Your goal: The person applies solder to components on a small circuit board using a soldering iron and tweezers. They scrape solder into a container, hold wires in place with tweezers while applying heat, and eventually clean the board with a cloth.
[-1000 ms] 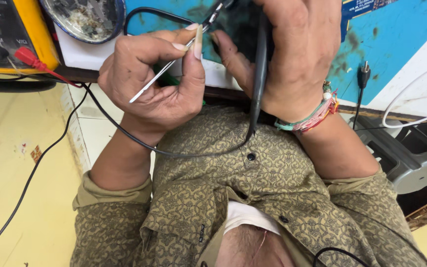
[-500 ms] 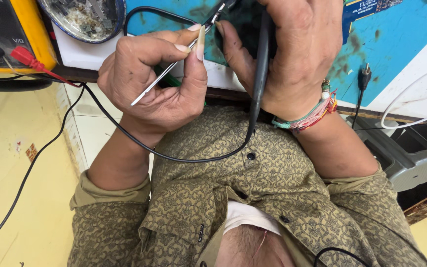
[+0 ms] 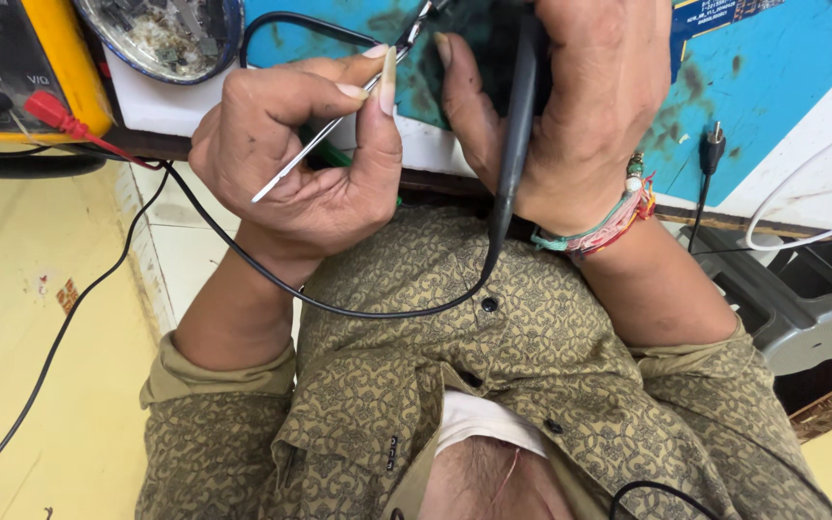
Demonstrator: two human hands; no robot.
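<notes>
My left hand (image 3: 305,159) pinches thin metal tweezers (image 3: 325,144) between thumb and forefinger, with their tips pointing up toward the top edge. My right hand (image 3: 580,106), with threaded bracelets at the wrist, grips a black pen-shaped tool (image 3: 517,125) whose black cable (image 3: 339,303) loops down across my patterned shirt. The two hands are close together over a blue work mat (image 3: 782,67). The tool tips and whatever lies under them are cut off at the top edge.
A yellow meter (image 3: 12,67) with a red plug (image 3: 55,114) stands at the top left, beside a round dish of small parts (image 3: 161,34). On the right are a white cable (image 3: 801,207), a black plug (image 3: 712,144) and a grey stool (image 3: 792,308).
Both hands have stayed together and shifted slightly up in the view. The grips on the tweezers and the black tool are unchanged.
</notes>
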